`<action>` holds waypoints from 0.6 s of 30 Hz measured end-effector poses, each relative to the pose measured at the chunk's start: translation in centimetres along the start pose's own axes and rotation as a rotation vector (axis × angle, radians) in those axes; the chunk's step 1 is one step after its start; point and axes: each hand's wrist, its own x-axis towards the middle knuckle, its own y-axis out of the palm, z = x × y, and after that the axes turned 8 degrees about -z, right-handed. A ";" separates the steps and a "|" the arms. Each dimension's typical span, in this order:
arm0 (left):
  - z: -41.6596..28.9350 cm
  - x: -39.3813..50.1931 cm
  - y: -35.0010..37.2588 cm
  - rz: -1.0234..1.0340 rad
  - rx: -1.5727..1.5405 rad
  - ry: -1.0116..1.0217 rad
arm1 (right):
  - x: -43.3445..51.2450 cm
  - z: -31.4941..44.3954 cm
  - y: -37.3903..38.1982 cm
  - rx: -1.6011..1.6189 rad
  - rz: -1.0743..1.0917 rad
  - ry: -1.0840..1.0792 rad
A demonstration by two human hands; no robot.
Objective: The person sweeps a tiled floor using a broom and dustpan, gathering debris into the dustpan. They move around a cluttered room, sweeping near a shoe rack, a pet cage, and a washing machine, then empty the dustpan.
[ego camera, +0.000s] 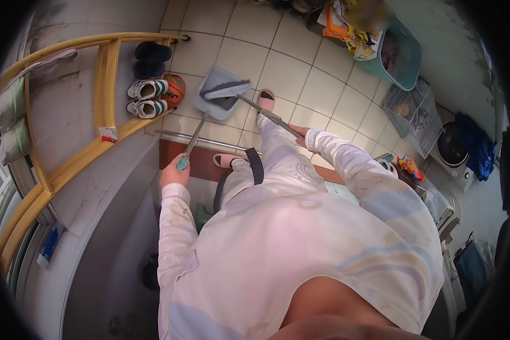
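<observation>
My left hand [176, 170] grips the green-tipped end of the handle of a long-handled dustpan [212, 108], whose grey-blue plastic pan lies on the tiled floor. My right hand [301, 134] is closed around the grey pole of a broom [227, 91]. The broom's head, with dark bristles, rests over the pan. Any sweepings under the bristles are hard to make out. Both my feet wear pink slippers [266, 98], one on the tiles beside the pan, the other near the metal door track [208, 140].
At the left a wooden rack [106, 85] holds sneakers [148, 89] and dark slippers [153, 53], with a basketball [175, 90] beside them. To the right are a teal bin [401, 55], a wire cage [412, 114] and a blue cloth [476, 144].
</observation>
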 end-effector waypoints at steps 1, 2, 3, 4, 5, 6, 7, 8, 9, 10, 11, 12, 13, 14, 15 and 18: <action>0.7 -0.4 0.2 -0.011 -0.017 0.006 | 0.8 -2.3 0.4 -0.076 -0.119 -0.154; 1.2 -0.6 0.4 -0.019 -0.034 0.022 | 1.6 -4.7 0.8 -0.165 -0.259 -0.290; 1.5 -1.0 0.5 -0.015 -0.041 0.003 | 2.5 -6.8 0.7 -0.244 -0.389 -0.434; 1.7 -1.6 0.7 -0.011 -0.051 -0.017 | 3.2 -6.2 -0.6 -0.254 -0.455 -0.435; 1.9 -2.2 0.9 -0.007 -0.061 -0.038 | 4.2 -5.2 -2.0 -0.213 -0.462 -0.343; 2.2 -2.8 1.0 -0.011 -0.071 -0.046 | 4.5 -3.0 -3.6 -0.170 -0.474 -0.250; 2.6 -3.7 1.1 -0.018 -0.083 -0.065 | 3.8 1.4 -5.7 -0.084 -0.419 -0.069; 2.6 -4.0 1.1 -0.023 -0.092 -0.059 | 6.1 1.4 -6.7 -0.049 -0.445 -0.025; 2.6 -4.5 1.1 -0.017 -0.081 -0.071 | 8.7 1.4 -7.3 -0.014 -0.463 0.015; 2.7 -4.5 1.1 -0.013 -0.072 -0.085 | 10.0 2.8 -7.2 -0.004 -0.468 0.049; 2.7 -4.4 1.1 -0.010 -0.062 -0.096 | 10.6 3.9 -6.0 0.034 -0.461 0.124; 2.9 -4.2 1.2 -0.016 -0.072 -0.106 | 11.0 5.0 -4.7 0.043 -0.429 0.160; 3.1 -4.3 1.6 -0.014 -0.084 -0.115 | 10.5 5.0 -3.0 0.037 -0.378 0.170; 3.2 -4.2 1.7 -0.013 -0.094 -0.118 | 9.7 4.8 -1.4 0.026 -0.316 0.163; 3.3 -4.2 1.8 -0.014 -0.087 -0.118 | 8.7 4.3 0.0 0.014 -0.247 0.146; 3.6 -3.7 2.3 -0.026 -0.097 -0.102 | 4.6 3.4 2.8 0.014 -0.028 0.090</action>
